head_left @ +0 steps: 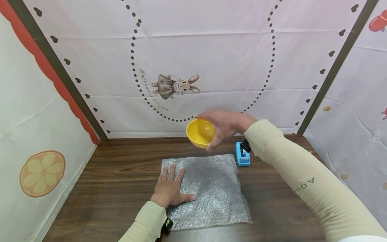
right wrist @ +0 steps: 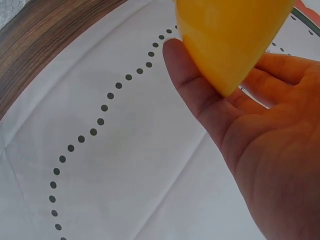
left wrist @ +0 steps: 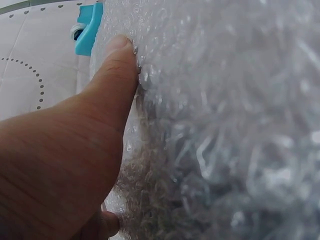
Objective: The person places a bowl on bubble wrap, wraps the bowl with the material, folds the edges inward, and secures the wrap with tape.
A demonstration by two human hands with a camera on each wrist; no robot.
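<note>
In the head view a yellow bowl (head_left: 199,132) is held up above the table's back part by my right hand (head_left: 225,126). Thumb and fingers grip it from the right side, and its hollow faces the camera. The right wrist view shows the thumb against the bowl's outer wall (right wrist: 232,42), with the other fingers partly hidden behind it. My left hand (head_left: 170,188) lies spread on the left part of a sheet of bubble wrap (head_left: 211,191), fingers straight. Up close, the left thumb (left wrist: 112,85) rests along the wrap's bubbles.
A blue tape dispenser (head_left: 243,156) stands on the brown wooden table (head_left: 121,188), beside the wrap's back right corner and below the right wrist. White printed cloth walls (head_left: 211,60) enclose the table at the back and on both sides.
</note>
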